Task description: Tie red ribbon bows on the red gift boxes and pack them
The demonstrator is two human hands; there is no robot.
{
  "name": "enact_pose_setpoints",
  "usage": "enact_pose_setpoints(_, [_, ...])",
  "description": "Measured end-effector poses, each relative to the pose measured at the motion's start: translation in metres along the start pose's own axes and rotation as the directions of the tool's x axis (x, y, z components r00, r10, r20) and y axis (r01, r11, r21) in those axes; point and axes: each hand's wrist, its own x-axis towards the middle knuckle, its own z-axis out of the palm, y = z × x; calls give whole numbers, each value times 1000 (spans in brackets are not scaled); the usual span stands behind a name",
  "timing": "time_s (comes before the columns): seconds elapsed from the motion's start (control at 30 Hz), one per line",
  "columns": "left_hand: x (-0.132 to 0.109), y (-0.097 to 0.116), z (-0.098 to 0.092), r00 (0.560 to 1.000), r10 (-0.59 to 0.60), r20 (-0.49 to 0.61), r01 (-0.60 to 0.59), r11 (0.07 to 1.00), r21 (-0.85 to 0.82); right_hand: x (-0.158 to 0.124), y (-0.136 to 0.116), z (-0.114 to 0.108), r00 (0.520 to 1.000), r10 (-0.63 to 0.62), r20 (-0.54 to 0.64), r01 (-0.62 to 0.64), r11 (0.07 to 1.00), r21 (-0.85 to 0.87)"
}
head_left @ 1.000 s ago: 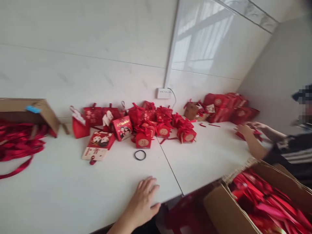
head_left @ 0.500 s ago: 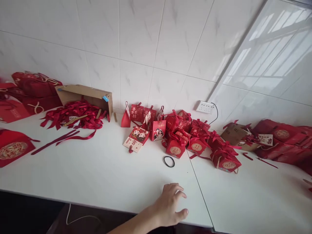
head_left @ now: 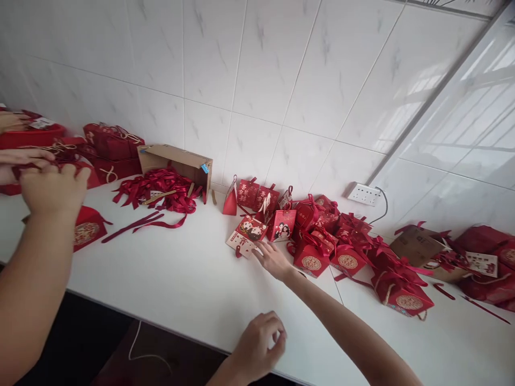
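Observation:
My right hand (head_left: 273, 260) stretches in from the lower right, fingers extended, with its fingertips at the right edge of a flat red and cream gift box (head_left: 247, 234) bearing a cartoon couple. Whether they press on it I cannot tell. Behind that hand stands a red box with a printed couple (head_left: 282, 225). My left hand (head_left: 261, 343) is over the table's front edge, its fingers curled toward the thumb with nothing visible in them. A black ring-shaped band (head_left: 301, 274) is mostly hidden under my right wrist.
Several red ribbon-tied boxes (head_left: 311, 261) cluster right of centre. A cardboard box (head_left: 177, 153) spills red ribbons (head_left: 173, 187). At left, another person's hand (head_left: 56, 185) works at red packages; more of others' hands show beyond. A power strip (head_left: 364, 194) hangs on the wall.
My right hand has come into view and reached the flat gift box. My left hand has curled its fingers. The view has swung left, bringing another person's arm and hands into sight.

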Motion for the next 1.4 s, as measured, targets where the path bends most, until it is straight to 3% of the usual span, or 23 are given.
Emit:
enact_pose_setpoints(0.07, [-2,-2,-15,983,-174,-52,170,983,-64,27,13,33,997,-14,70,11,999,46])
enact_pose_setpoints(0.13, [-2,-3,-20,962,-261,-78,249,960,-129,42,22,47,998,26,64,-33,993,114])
enact_pose_setpoints(0.2, [-3,-2,-19,958,-265,-106,243,952,-185,50,26,45,994,112,-9,-108,971,214])
enact_pose_setpoints(0.27, [-5,-1,-17,957,-224,-182,175,951,-254,55,22,29,960,258,-113,-207,918,338])
enact_pose_setpoints(0.33, [-9,-2,-19,918,-206,-339,94,943,-319,56,10,6,855,475,-207,-328,805,494])
enact_pose_setpoints(0.4, [-14,-7,-29,808,-222,-546,25,938,-345,49,-7,-17,708,661,-247,-401,665,629])
enact_pose_setpoints(0.47, [-17,-15,-46,643,-230,-730,-19,949,-315,32,-28,-30,635,728,-258,-416,604,680])
enact_pose_setpoints(0.53, [-15,-24,-68,527,-190,-829,-50,966,-253,6,-51,-32,644,731,-227,-408,579,706])
enact_pose_setpoints(0.57, [-13,-27,-78,525,-170,-834,-47,972,-228,-8,-61,-29,668,722,-182,-407,559,722])
enact_pose_setpoints(0.6, [-10,-28,-88,560,-152,-814,-33,978,-205,-22,-71,-24,696,707,-123,-412,534,739])
enact_pose_setpoints(0.67, [-3,-24,-103,733,-129,-668,29,987,-159,-46,-88,-17,733,680,2,-443,475,760])
enact_pose_setpoints(0.73, [5,-13,-110,896,-146,-420,103,987,-121,-61,-98,-18,727,680,88,-493,429,757])
enact_pose_setpoints(0.8, [11,-1,-109,959,-194,-207,171,977,-124,-67,-102,-29,704,700,121,-519,391,760])
enact_pose_setpoints(0.87, [15,9,-105,962,-244,-119,225,962,-152,-64,-103,-46,712,693,111,-488,375,788])
enact_pose_setpoints(1.0, [19,14,-99,957,-279,-73,265,950,-163,-45,-105,-74,802,593,67,-388,433,813])
enact_pose_setpoints(1.17, [25,19,-108,974,-228,3,228,973,-29,-19,-111,-80,841,538,46,-366,505,781])
enact_pose_setpoints(1.27, [31,29,-112,986,-166,-30,165,986,-28,-14,-115,-76,841,541,5,-350,537,768])
enact_pose_setpoints(1.4, [38,38,-108,973,-159,-167,145,985,-92,-18,-120,-70,812,581,-56,-350,562,750])
